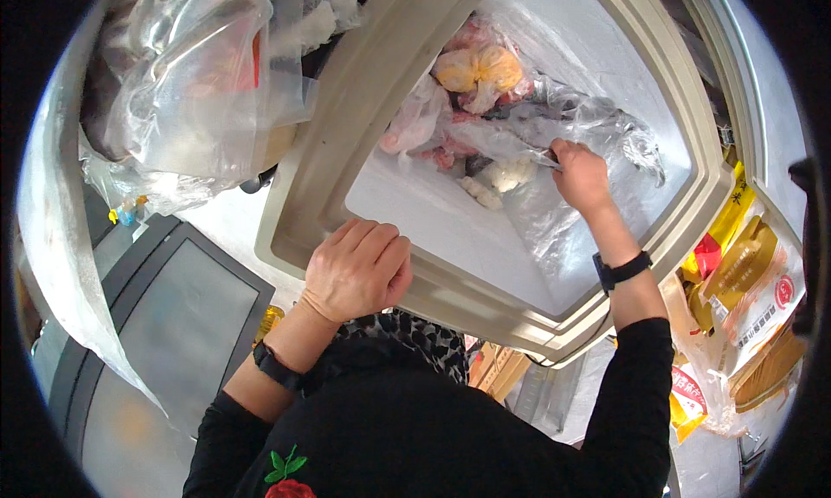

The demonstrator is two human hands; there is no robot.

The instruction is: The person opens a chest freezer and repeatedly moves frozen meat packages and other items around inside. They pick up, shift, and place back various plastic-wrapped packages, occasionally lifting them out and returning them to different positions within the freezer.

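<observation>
An open chest freezer [415, 264] with a beige rim lies before me. My right hand [580, 173] reaches inside, its fingers closed on the edge of a clear plastic bag [500, 137]. Reddish bagged food, which looks like frozen meat [443, 155], lies under and beside that bag. A tied bag with yellow contents [479, 69] rests farther back on the pile, and pale lumps of food [503, 176] sit just below the held bag. My left hand [359, 269] is curled at the freezer's near rim; whether it grips the rim cannot be seen.
Clear plastic bags [195, 89] are heaped beside the freezer at upper left. A grey-framed glass lid or door [175, 309] stands at lower left. Printed food packages [746, 277] lie at the right, and cardboard boxes [500, 370] stand below the near rim.
</observation>
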